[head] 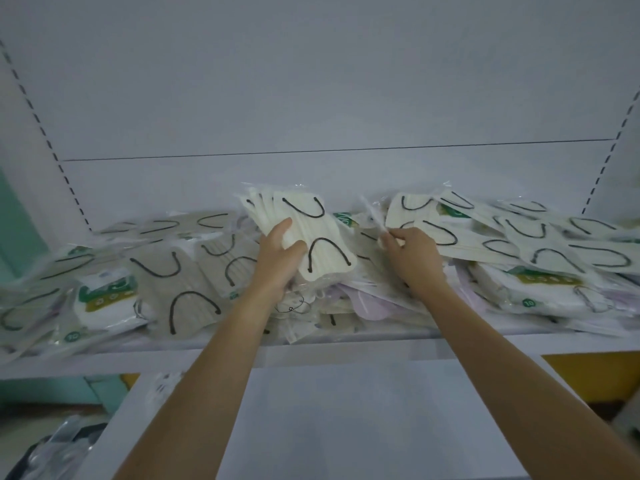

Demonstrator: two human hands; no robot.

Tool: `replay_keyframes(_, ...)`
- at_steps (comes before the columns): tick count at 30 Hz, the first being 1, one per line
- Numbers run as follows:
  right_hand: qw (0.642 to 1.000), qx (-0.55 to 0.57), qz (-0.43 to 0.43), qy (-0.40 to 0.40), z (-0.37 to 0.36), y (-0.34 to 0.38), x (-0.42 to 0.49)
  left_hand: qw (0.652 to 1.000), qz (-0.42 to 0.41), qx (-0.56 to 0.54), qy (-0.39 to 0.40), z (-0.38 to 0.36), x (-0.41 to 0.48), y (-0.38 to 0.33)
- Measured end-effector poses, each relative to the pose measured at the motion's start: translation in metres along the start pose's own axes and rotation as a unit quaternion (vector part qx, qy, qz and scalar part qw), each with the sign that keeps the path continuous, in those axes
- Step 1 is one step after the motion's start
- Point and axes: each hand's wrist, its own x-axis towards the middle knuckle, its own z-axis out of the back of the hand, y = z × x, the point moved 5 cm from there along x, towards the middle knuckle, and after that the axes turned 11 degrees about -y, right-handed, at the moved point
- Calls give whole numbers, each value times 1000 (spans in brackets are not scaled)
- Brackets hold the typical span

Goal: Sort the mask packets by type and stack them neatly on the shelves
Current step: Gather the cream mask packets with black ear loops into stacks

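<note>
A white shelf point(346, 342) at chest height carries a wide heap of clear mask packets. My left hand point(277, 258) grips a fanned bundle of cream packets with black ear loops point(311, 233), raised a little above the middle of the heap. My right hand point(412, 251) pinches the edge of a clear packet point(372, 216) just right of the bundle. Grey-beige packets with black loops point(180, 282) lie at the left. More cream packets point(540, 237) pile up at the right. White packets with green labels point(107, 299) and pale pink ones point(367, 306) sit mixed in.
A lower white shelf point(363, 417) juts out beneath my forearms. The shelf unit's white back panel point(311, 98) rises behind the heap, with slotted uprights at both sides. Dark and clear bagged goods point(52, 448) lie at the bottom left. Yellow surfaces show at the lower right.
</note>
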Motion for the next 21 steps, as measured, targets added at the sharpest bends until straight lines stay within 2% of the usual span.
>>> replay_keyframes(4, 994, 88, 59, -32, 5, 28, -6, 999, 36, -33, 14, -1, -2, -7)
replay_keyframes(6, 985, 117, 124, 15, -3, 49, -15, 998, 41, -48, 21, -2, -5, -14)
replay_keyframes(8, 971, 125, 180, 99, -17, 65, -27, 997, 22, -67, 17, -2, -7, -21)
replay_keyframes(10, 962, 171, 161, 142, -19, 76, -32, 996, -20, -82, -13, 5, -17, -37)
replay_keyframes(12, 960, 232, 104, 120, -8, 83, -27, 993, -50, -104, -39, 16, -22, -46)
replay_keyframes(15, 957, 258, 90, 95, 9, 92, -22, 989, -69, -121, -54, 35, -32, -48)
replay_keyframes(17, 957, 256, 63, 123, 10, 99, -27, 983, -55, -172, -41, 47, -37, -45)
replay_keyframes(19, 965, 219, 80, 121, 5, 111, -40, 975, -38, -217, -13, 54, -42, -45)
replay_keyframes(21, 969, 188, 119, 105, -3, 124, -57, 983, -53, -177, -22, 66, -47, -42)
